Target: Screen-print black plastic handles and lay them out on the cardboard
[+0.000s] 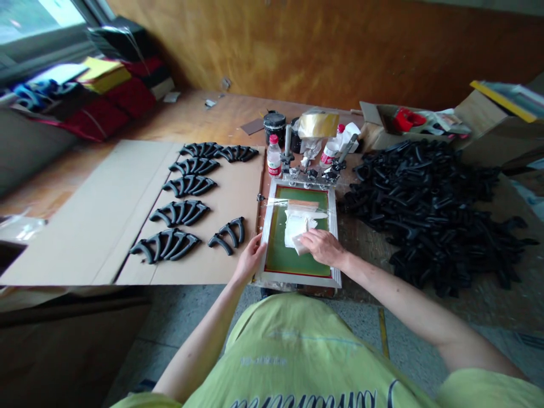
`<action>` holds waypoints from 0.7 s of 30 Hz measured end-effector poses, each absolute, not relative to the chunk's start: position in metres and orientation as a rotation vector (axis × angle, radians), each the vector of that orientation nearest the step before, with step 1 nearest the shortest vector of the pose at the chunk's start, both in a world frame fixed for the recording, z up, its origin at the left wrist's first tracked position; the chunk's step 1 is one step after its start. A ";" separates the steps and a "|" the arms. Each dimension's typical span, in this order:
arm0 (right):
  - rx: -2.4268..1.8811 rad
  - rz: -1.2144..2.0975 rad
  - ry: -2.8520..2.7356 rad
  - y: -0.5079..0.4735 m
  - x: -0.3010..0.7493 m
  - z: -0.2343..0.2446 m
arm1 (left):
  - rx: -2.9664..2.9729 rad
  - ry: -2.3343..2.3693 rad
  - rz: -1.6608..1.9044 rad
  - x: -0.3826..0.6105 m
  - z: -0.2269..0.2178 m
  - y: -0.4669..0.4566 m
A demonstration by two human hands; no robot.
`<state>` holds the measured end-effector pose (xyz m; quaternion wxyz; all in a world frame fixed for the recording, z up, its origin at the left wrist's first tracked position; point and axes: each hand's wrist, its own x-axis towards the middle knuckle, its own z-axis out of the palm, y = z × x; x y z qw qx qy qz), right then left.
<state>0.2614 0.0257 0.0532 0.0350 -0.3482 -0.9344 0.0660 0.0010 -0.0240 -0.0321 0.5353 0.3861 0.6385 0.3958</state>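
Note:
A silk-screen printing frame (335, 238) with an aluminium border and green mesh lies in front of me. White ink (296, 222) is smeared over the middle of the mesh. My left hand (251, 256) grips the left border of the frame near its front corner. With my right hand (323, 247) I hold a pale, ink-smeared scraper (301, 243) at the lower edge of the ink; its exact shape is partly hidden by the fingers. A wooden-edged strip (304, 205) lies across the mesh just behind the ink. Clamps (312, 174) stand at the frame's back edge.
Black curved handle-like parts (170, 247) sit in rows on cardboard (85, 226) at the left, with a smaller group (228, 235) nearer the frame. A big heap of black parts (429, 209) lies right. Behind stand a bottle (274, 158), an ink tub (274, 126) and a carton (372, 116).

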 end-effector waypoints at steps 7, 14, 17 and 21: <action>-1.218 0.212 -2.727 0.037 0.259 0.056 | 0.906 1.520 0.944 0.001 -0.026 -0.025; -1.175 0.332 -2.679 0.015 0.260 0.039 | 0.918 1.484 0.927 0.001 -0.025 -0.026; -1.373 0.312 -2.474 0.045 0.251 0.060 | 0.913 1.442 0.908 -0.001 -0.014 -0.026; -1.575 0.224 -2.226 0.096 0.262 0.095 | 0.874 1.368 0.933 -0.005 0.026 -0.024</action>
